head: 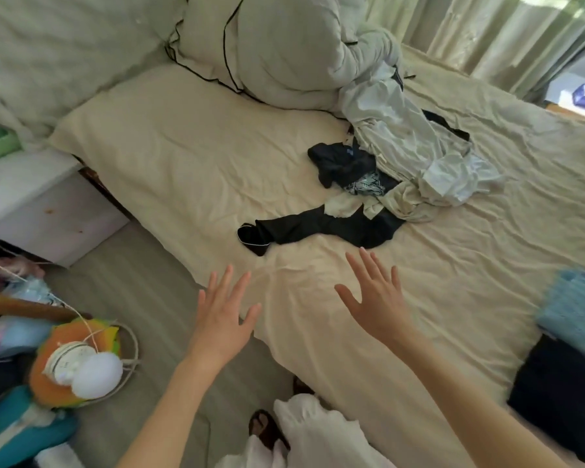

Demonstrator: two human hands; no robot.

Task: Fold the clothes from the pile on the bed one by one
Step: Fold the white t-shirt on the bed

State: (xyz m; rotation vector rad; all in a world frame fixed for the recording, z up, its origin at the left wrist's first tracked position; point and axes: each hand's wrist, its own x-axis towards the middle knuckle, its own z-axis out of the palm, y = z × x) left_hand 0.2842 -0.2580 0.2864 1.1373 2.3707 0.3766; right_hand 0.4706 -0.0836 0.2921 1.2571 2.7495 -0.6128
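Bed [183, 146]: one pile [395, 170], two empty hands [298, 309].

The pile of clothes [409, 157] lies crumpled mid-bed [183, 157] ahead of me: pale shirts heaped over dark pieces, a black garment [321, 228] stretched flat nearest me. Two folded pieces, light blue [578, 309] and navy [558, 396], sit at my right.

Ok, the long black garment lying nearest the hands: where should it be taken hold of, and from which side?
Probably the narrow cuffed end of the black garment, approached from the near bed edge. That end lies free on the sheet, closest to the open left hand and right hand; its wider end is tucked under the pile.
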